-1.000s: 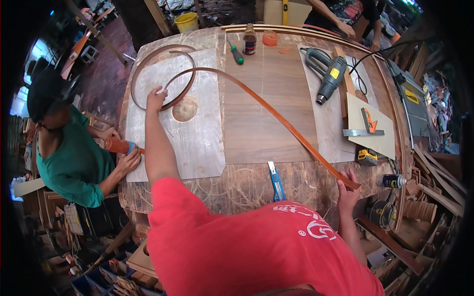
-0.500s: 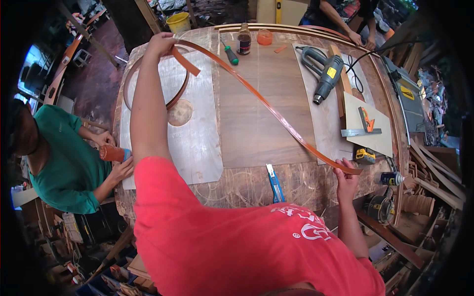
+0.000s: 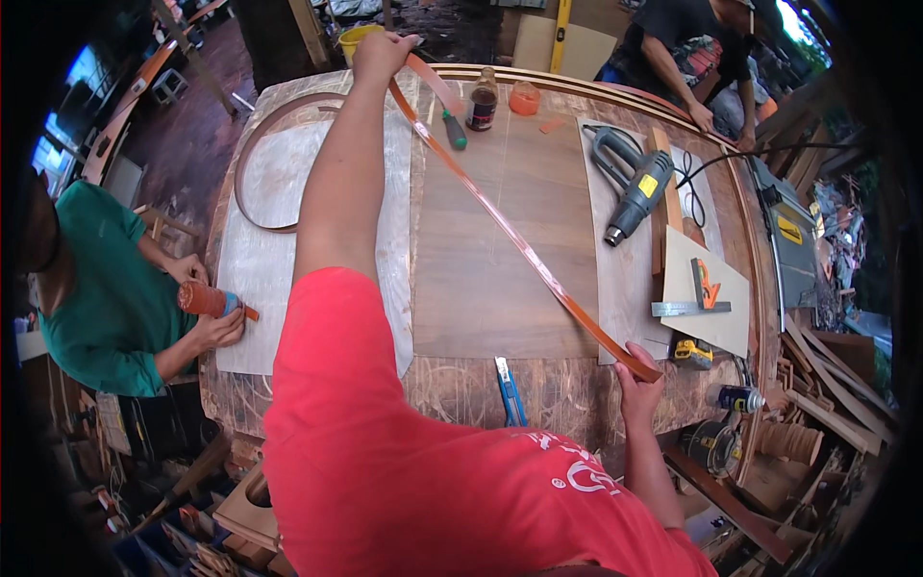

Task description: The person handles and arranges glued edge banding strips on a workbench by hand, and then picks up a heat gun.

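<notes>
A long, thin orange-brown strip of edge banding (image 3: 500, 221) runs diagonally over the worktable between my hands. My left hand (image 3: 382, 58), stretched to the far side, is closed on its upper part, and a short end hangs past the fingers near the green-handled screwdriver (image 3: 454, 131). My right hand (image 3: 638, 373) pinches the other end near the table's front edge, with the tip poking out beyond the fingers. Beneath the strip lies a brown wood veneer sheet (image 3: 510, 288). A blue utility knife (image 3: 511, 394) rests in front of it.
A heat gun (image 3: 635, 197), combination square (image 3: 707, 288) and dark bottle (image 3: 483, 101) sit on the worktable (image 3: 452, 380). A curved wooden hoop (image 3: 252, 183) lies left. On the left a person in green (image 3: 106, 288) holds an orange bottle; another person (image 3: 683, 67) stands at the far right.
My left hand has moved right along the far side, swinging the strip's short end right. My right hand has shifted left and nearer. The co-worker's orange bottle has moved slightly left.
</notes>
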Tool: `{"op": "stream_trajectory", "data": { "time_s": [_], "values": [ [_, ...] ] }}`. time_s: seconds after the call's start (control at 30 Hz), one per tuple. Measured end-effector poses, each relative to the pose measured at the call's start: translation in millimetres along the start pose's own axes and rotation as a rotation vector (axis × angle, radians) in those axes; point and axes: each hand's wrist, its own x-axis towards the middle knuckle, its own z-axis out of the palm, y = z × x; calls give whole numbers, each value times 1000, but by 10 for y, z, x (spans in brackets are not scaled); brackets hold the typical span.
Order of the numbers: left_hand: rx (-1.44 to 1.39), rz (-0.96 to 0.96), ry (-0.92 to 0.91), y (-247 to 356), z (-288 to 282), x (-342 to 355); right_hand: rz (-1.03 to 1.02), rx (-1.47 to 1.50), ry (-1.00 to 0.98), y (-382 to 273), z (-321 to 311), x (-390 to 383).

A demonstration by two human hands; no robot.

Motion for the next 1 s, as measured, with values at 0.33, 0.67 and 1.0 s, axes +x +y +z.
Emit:
{"op": "stream_trajectory", "data": {
  "time_s": [0.33,0.67,1.0],
  "values": [
    [-282,-95,-157,-24,205,183,-72,151,-25,96,-94,31],
    [-200,-238,81,-121,72,140,74,235,-16,23,-194,143],
    [-824,-148,82,-508,-67,496,76,156,-57,-103,-162,391]
  ]
}}
